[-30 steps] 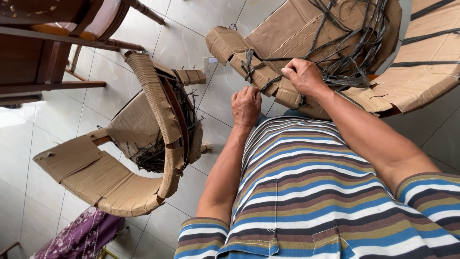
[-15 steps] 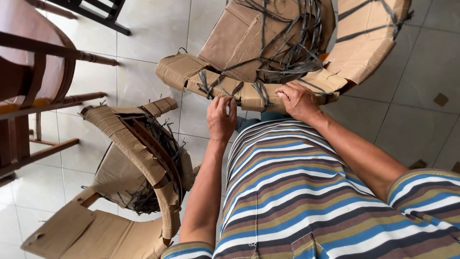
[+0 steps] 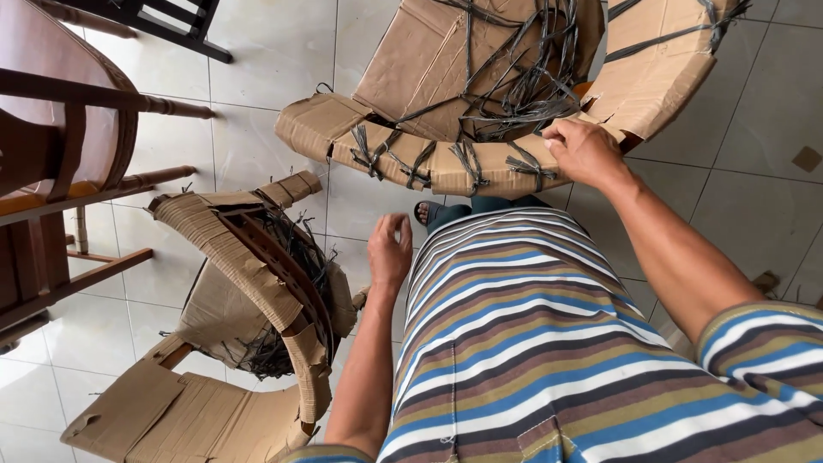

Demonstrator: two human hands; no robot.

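A chair wrapped in brown cardboard (image 3: pixel 480 77) and bound with black plastic straps (image 3: pixel 523 94) stands in front of me. My right hand (image 3: pixel 583 150) rests on its near cardboard rim, fingers curled over the edge by a strap knot. My left hand (image 3: pixel 390 253) hangs free below that rim, fingers loosely apart, holding nothing. A second cardboard-wrapped chair (image 3: pixel 249 283) with loose black straps lies tipped to my left, close to my left arm.
Dark wooden furniture (image 3: pixel 60 129) with rails and legs stands at the left. A black chair leg (image 3: pixel 163 21) shows at the top left. The floor is pale glossy tile (image 3: pixel 754 197). My sandalled foot (image 3: pixel 424 213) shows under the front chair's rim.
My left hand has come off the front chair's rim and dropped toward me. My right hand stays on the rim. The view has moved closer over the chair.
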